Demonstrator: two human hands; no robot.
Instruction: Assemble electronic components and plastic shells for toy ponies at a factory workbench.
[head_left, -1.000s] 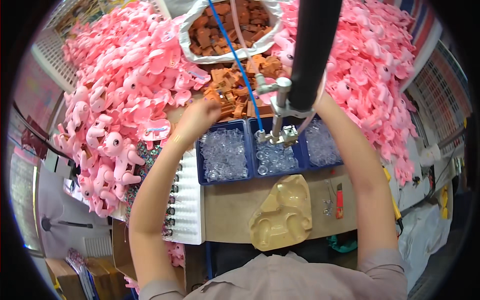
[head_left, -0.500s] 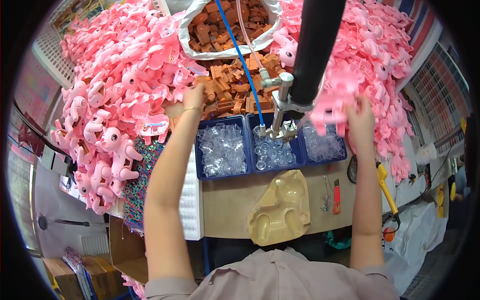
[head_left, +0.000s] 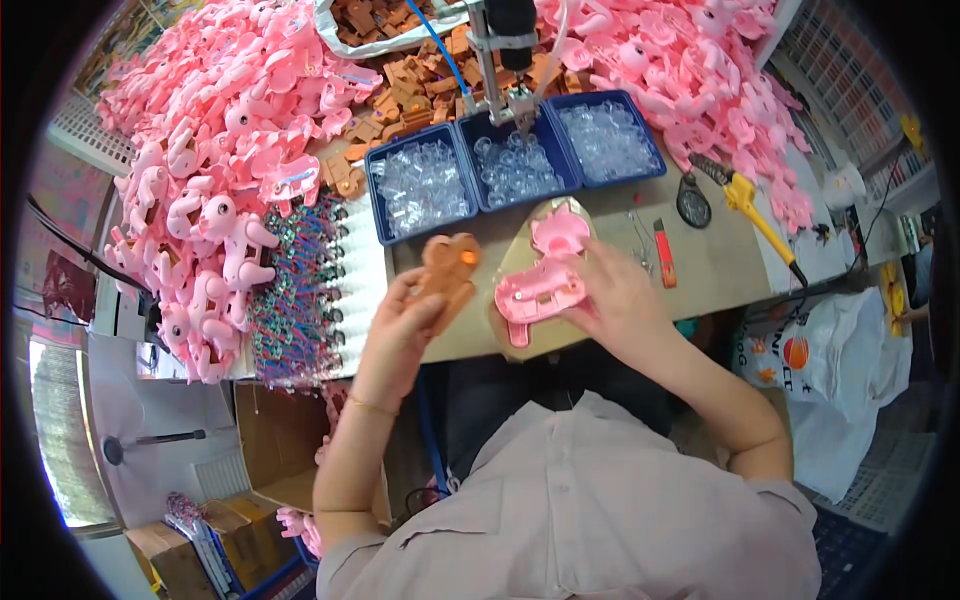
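In my left hand is an orange-brown plastic block, gripped between thumb and fingers and lifted over the front of the table. My right hand holds a pink toy animal shell half by its right side, the hollow inner face up. The shell lies over the cream moulded tray, covering most of it. Blue bins stand just beyond: the left bin and right bin hold clear plastic parts, and the middle bin holds clear round ones.
Pink shells heap at the left, more pink parts at the right. Orange-brown blocks pile behind the bins. A metal fixture hangs over them. Coloured wired parts lie left; a red cutter and yellow-handled tool lie right.
Both hands have come back from the piles toward me. The left now holds an orange-brown block, and the right has brought the pink shell down over the cream tray. The view has shifted.
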